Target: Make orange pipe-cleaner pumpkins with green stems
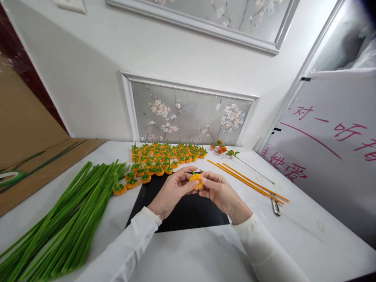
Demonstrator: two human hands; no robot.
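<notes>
Between my hands, above a black mat (188,215), is a small orange fluffy flower head (196,181) with ridged sides and a bit of green at its top. My left hand (176,188) pinches it from the left with thumb and fingers. From the right, the thumb and fingers of my right hand (220,192) also close on it. Behind the mat stand many similar orange flower heads (160,169) in rows, green parts and thin stems pointing up. One more flower head (119,189) sits at the near left end of the group.
A large bundle of green chenille stems (79,219) lies on the left. To the right are several orange chenille stems (249,182), a small metal tool (275,206) and a wire-stemmed flower (233,153). Green tape (11,179) rests on cardboard (53,168); a wall borders the back.
</notes>
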